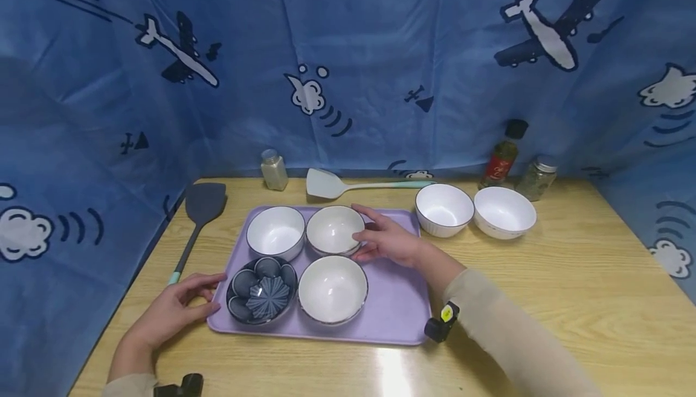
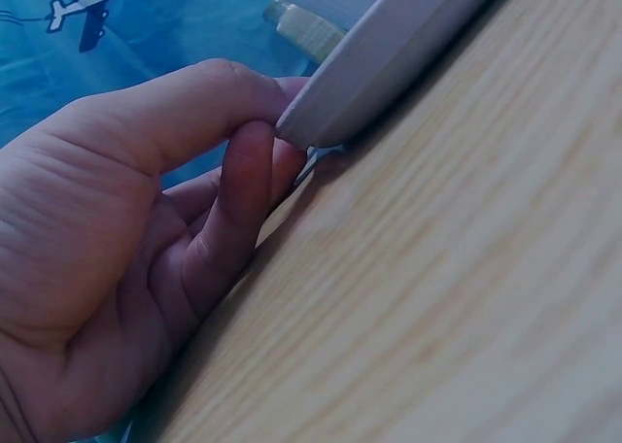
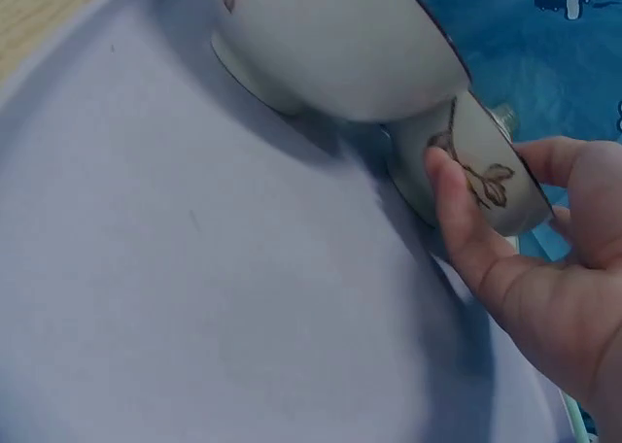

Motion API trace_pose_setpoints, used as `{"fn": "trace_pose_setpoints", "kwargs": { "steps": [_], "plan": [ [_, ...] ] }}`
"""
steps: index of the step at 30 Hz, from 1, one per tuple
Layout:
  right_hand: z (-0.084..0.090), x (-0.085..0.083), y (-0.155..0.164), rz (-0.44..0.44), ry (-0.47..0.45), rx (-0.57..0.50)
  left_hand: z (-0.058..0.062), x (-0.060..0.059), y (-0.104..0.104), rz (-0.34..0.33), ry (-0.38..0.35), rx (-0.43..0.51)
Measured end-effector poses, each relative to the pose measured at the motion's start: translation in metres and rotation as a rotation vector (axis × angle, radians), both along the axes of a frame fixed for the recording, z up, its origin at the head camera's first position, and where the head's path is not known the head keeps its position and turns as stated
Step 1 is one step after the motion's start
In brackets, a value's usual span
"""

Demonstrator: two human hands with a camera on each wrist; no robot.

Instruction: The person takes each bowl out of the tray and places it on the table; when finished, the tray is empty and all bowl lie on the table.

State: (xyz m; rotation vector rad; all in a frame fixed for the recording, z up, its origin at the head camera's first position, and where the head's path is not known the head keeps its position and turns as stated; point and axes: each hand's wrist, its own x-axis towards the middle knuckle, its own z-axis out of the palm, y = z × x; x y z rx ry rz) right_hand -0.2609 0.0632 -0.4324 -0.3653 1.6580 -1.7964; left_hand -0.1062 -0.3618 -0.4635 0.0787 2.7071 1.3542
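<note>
Your right hand (image 1: 388, 241) is on the tray (image 1: 391, 300), fingers and thumb curled round the side of the back-right bowl (image 1: 334, 229); in the right wrist view the thumb (image 3: 457, 210) presses its leaf-printed wall (image 3: 486, 186). The bowl sits upright on the tray, touching or just beside the front white bowl (image 1: 333, 289).

Your left hand (image 1: 176, 306) is at the tray's front-left corner. The left wrist view shows fingertips (image 2: 248, 171) tucked against the tray edge (image 2: 340, 103), loosely curled, steadying rather than lifting as far as can be told.

Four bowls are on the tray: white back-left (image 1: 275, 232), the gripped one, the dark patterned bowl (image 1: 262, 290) front-left, white front-right. The right part of the tray is bare.

Two white bowls (image 1: 444, 208) (image 1: 504, 211) are off the tray, on the table (image 1: 571, 276) to its right.

Judgement: about two-thirds loaded, if those two are meant to join.

Also there: dark spatula (image 1: 200, 216) left, pale spatula (image 1: 348, 185) behind, jars and a bottle (image 1: 502, 158) at the back.
</note>
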Motion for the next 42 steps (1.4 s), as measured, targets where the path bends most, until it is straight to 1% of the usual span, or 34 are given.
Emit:
{"fn": "trace_pose_setpoints", "kwargs": {
  "steps": [7, 11, 14, 17, 23, 27, 37, 42],
  "plan": [
    [0.001, 0.004, -0.003, -0.057, -0.015, -0.031, 0.001, 0.000, 0.000, -0.004, 0.017, 0.006],
    [0.004, 0.006, -0.002, -0.069, -0.016, -0.036, 0.001, 0.000, 0.000, -0.001, 0.010, 0.013],
    [0.004, 0.006, 0.001, -0.078, -0.014, -0.040, 0.000, 0.001, 0.000, 0.014, -0.004, 0.004],
    [0.006, 0.008, 0.006, -0.098, -0.015, -0.051, -0.001, 0.001, 0.000, 0.015, -0.005, -0.003],
    [0.018, 0.016, 0.019, -0.139, 0.001, -0.087, -0.003, 0.001, -0.001, 0.005, 0.000, -0.003],
    [0.025, 0.023, 0.027, -0.160, 0.018, -0.081, -0.003, 0.001, -0.001, 0.009, -0.001, -0.005],
    [0.034, 0.039, 0.059, -0.141, 0.066, 0.022, 0.001, -0.001, 0.002, 0.017, -0.010, -0.009],
    [0.036, 0.047, 0.079, -0.092, 0.088, 0.056, 0.004, -0.001, 0.003, 0.015, -0.004, -0.010]
  ]
}}
